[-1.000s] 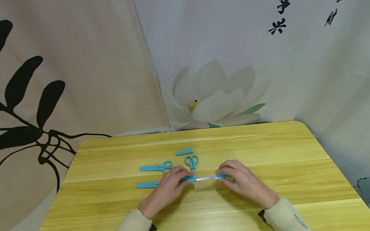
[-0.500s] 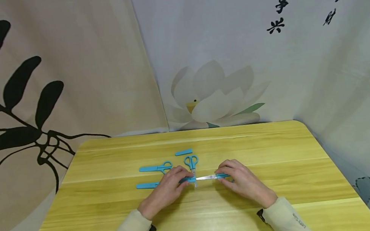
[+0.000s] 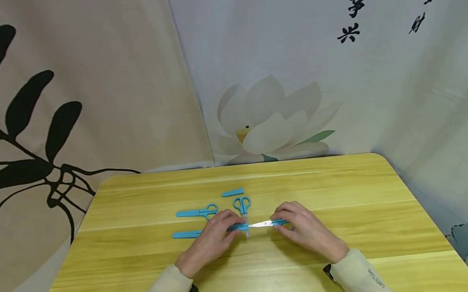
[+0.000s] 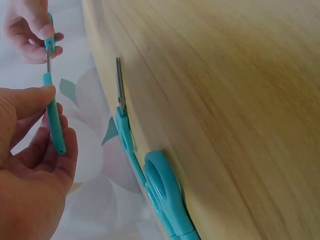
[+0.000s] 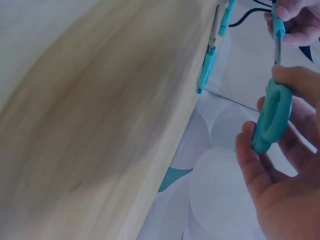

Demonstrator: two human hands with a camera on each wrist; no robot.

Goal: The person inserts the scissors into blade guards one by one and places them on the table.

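Observation:
My left hand (image 3: pixel 211 240) pinches a blue blade cover (image 4: pixel 56 125) between thumb and fingers. In my right hand (image 3: pixel 306 228) is a pair of scissors, gripped by its blue handle (image 5: pixel 276 112). Its silver blades (image 3: pixel 261 224) point left, tips hidden inside the cover's mouth. Beyond the hands lies a second pair of scissors (image 3: pixel 242 205) on the table, bare blades toward me, partly behind the held cover. Two covered pairs of scissors lie at left: one farther back (image 3: pixel 194 212), one nearer (image 3: pixel 185 235) and partly hidden by my left hand.
A loose blue blade cover (image 3: pixel 232 192) rests on the wooden table (image 3: pixel 330 188), behind the uncovered scissors. A printed curtain (image 3: pixel 135 80) hangs behind the table's far edge.
My right hand has shifted slightly left with the scissors, and a little less blade shows outside the cover. My left hand and the scissors on the table stay in place.

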